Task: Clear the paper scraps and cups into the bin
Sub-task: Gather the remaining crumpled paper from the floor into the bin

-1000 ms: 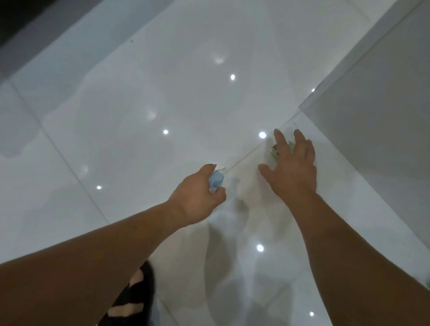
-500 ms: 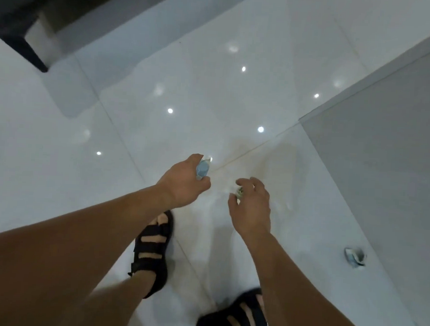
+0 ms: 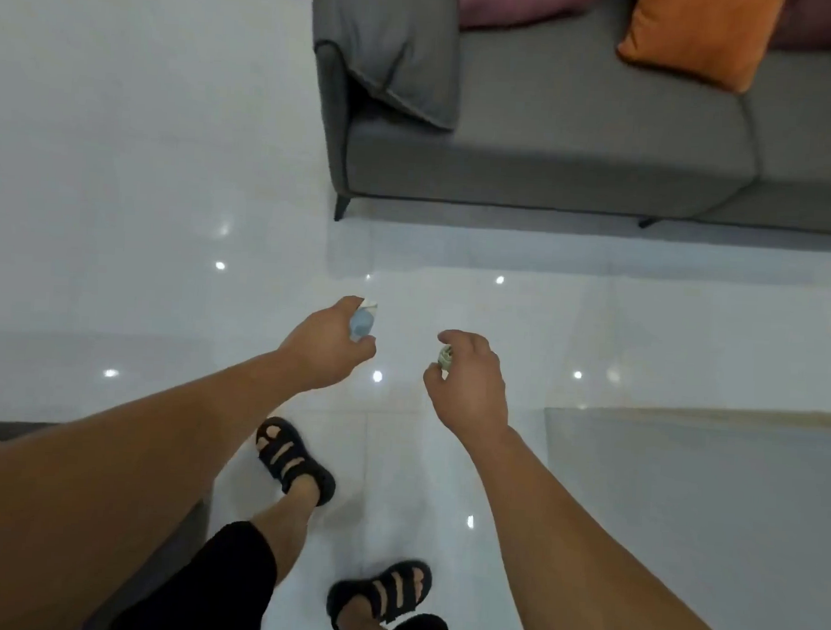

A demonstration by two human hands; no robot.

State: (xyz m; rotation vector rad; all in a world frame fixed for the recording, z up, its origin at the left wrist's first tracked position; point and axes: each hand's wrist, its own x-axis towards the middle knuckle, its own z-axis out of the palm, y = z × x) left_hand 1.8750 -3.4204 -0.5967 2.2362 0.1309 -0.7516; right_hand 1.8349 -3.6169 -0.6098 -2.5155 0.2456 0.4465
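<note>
- The person has risen from a crouch; black strapped sandals point(image 3: 295, 460) now show at 6 o'clock.
- The right hand point(image 3: 468, 380), earlier flat on the floor, now pinches a crumpled pale-green paper scrap point(image 3: 445, 357); the left hand point(image 3: 327, 346) still grips a crumpled blue paper scrap point(image 3: 361, 324).
- A grey fabric sofa point(image 3: 557, 153) has come into view at 1 o'clock. No bin shows, so carrying likely follows.

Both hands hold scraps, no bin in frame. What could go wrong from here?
1. The left hand holds the blue scrap with a white bit poking out of the grip; that bit may fall.
2. The right hand only pinches a small pale scrap, so it could easily drop.
3. The glossy floor looks slick under the sandals; a slip is possible.
</note>
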